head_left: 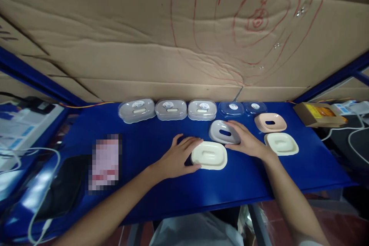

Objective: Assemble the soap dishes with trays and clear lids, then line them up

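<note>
On the blue table, my left hand [180, 157] has its thumb and fingers around the left end of a cream oval tray [209, 155], which lies flat. Behind it and slightly right, my right hand [245, 140] grips the right end of a grey oval piece [219, 130] with a slot in its middle. The grey piece sits just behind the cream tray. To the right are a peach oval piece [278, 122] with a slot and, in front of it, a second cream tray [284, 144].
Three lidded oval boxes [173, 109] and two clear lids [231, 109] line the back edge by a cardboard wall [129, 46]. A pixelated pink item [105, 163] and a dark device [63, 184] lie left. A cardboard box [317, 114] stands right, near white cables.
</note>
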Demonstrator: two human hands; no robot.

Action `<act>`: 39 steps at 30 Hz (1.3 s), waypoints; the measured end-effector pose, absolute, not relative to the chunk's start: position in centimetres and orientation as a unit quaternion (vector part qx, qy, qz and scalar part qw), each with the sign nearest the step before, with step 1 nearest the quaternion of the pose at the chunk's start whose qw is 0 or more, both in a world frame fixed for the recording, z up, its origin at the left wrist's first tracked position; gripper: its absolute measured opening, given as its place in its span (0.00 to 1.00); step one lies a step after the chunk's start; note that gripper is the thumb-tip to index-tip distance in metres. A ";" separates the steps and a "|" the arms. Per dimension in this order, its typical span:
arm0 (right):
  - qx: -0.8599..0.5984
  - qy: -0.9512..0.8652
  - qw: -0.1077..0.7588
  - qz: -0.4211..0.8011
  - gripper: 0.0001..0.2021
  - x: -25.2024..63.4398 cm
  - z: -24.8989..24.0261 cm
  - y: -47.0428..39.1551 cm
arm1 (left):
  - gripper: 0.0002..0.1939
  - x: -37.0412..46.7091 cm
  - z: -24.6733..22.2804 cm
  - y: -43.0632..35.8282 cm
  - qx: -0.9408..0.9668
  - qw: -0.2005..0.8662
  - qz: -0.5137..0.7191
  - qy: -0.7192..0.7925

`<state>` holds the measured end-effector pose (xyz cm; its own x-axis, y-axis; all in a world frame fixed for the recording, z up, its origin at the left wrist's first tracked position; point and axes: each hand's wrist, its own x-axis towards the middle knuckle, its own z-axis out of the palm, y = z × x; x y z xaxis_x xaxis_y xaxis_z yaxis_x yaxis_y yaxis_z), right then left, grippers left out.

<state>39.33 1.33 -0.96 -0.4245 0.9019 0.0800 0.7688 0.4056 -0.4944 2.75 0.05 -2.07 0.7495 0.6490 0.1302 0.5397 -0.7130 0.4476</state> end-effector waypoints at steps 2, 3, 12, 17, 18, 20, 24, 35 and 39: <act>-0.497 -0.818 0.226 0.181 0.39 38.7 -0.4 1.2 | 0.40 2.8 -2.2 -0.4 0.903 0.193 0.149 0.354; -0.489 -0.817 0.249 0.179 0.38 38.3 0.0 1.0 | 0.41 2.8 -2.3 -0.5 0.895 0.189 0.156 0.372; -0.405 -0.864 0.194 0.226 0.42 33.2 0.7 -1.5 | 0.70 2.6 -3.9 0.2 0.887 0.179 0.177 0.388; -0.380 -0.873 0.187 0.244 0.42 32.1 0.3 -1.7 | 0.69 2.8 -3.5 -0.1 0.887 0.177 0.166 0.393; -0.382 -0.873 0.185 0.240 0.43 32.2 0.3 -1.6 | 0.66 2.8 -3.4 -0.1 0.887 0.177 0.166 0.393; -0.390 -0.872 0.185 0.231 0.44 32.7 0.2 -1.5 | 0.60 2.9 -3.2 -0.1 0.888 0.181 0.166 0.389; -0.403 -0.869 0.168 0.231 0.44 33.4 0.2 -1.4 | 0.55 2.9 -3.0 -0.1 0.889 0.189 0.171 0.380; -0.387 -0.885 0.125 0.227 0.45 32.3 -0.2 -1.6 | 0.54 2.5 -3.0 0.1 0.909 0.180 0.141 0.348; -0.409 -0.870 0.185 0.202 0.41 34.1 -0.2 -0.5 | 0.50 2.6 -2.8 0.1 0.908 0.172 0.145 0.354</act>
